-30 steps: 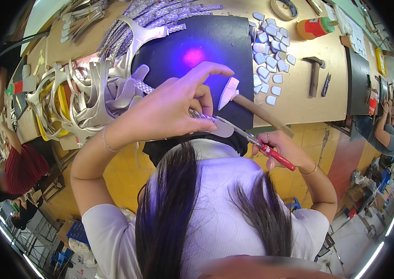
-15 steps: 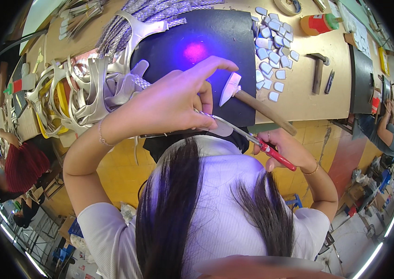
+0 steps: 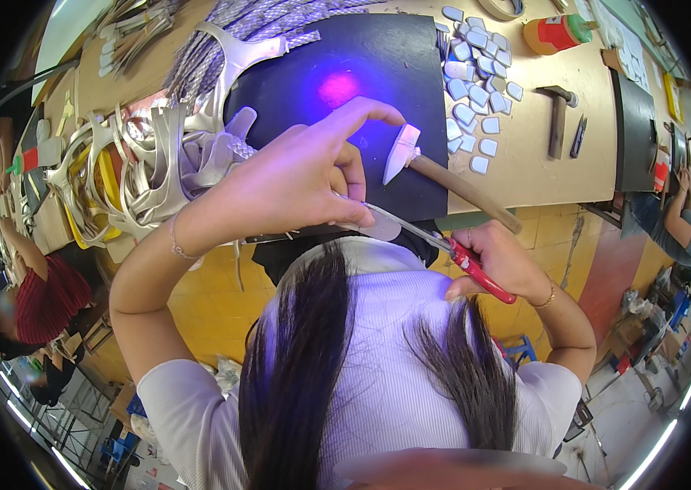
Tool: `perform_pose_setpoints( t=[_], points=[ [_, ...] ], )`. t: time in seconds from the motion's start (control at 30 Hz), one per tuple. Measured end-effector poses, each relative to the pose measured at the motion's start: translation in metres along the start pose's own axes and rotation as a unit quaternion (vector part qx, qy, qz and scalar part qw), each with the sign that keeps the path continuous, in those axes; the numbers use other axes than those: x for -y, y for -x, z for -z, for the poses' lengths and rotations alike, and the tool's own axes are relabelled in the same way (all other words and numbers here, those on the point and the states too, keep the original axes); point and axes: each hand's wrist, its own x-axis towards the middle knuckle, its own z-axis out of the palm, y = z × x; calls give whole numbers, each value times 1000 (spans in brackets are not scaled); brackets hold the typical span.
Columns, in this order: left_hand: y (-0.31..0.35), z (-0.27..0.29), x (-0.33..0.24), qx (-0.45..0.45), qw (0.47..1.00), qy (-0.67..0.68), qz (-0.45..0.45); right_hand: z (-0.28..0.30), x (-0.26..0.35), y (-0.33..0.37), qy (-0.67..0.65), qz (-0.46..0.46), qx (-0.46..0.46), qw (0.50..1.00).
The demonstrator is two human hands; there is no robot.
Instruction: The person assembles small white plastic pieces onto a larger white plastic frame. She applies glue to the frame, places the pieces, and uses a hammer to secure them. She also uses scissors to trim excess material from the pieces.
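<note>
My left hand point(image 3: 304, 175) pinches a light grey, round-ended strap piece point(image 3: 384, 226) between thumb and fingers, its index finger stretched out above. Red-handled scissors point(image 3: 480, 273) are in my right hand point(image 3: 508, 260), with their long blades pointing left to the strap piece. The blade tips pass by my left thumb, and I cannot tell whether they cut into the material. Just beyond lies a hammer point(image 3: 459, 189) with a wooden handle, its head on the black mat point(image 3: 398, 65) and its handle reaching over the table's near edge.
Silvery sandal-like straps point(image 3: 157, 167) are heaped at left, with braided strips point(image 3: 235, 57) behind. Grey rounded tabs point(image 3: 476, 98) lie right of the mat. Further right are a second hammer point(image 3: 558, 122), a slim knife point(image 3: 579, 137) and a red-labelled bottle point(image 3: 556, 34). Other people sit at both sides.
The scissors handles and my right fingers have shifted slightly, with the hand now further over the handles. My left hand keeps its pinch on the strap piece. The whole view has moved a little.
</note>
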Motion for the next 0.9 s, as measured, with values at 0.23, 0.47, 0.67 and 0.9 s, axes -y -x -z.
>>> perform_pose_setpoints(
  t=[0.23, 0.47, 0.67, 0.9],
  points=[
    [0, 0, -2, -6, 1000, 6, -10, -12, -7, -1, -19, 32, -45, 998],
    [4, 2, -3, -23, 1000, 12, 3, -10, -20, 2, -37, 43, -81, 995],
    [3, 4, 4, -20, 1000, 17, -9, -15, -48, 5, 6, 70, -156, 985],
    [-7, 12, 13, 16, 994, -57, -94, 36, -123, 32, 99, -213, -525, 818]
  ],
)
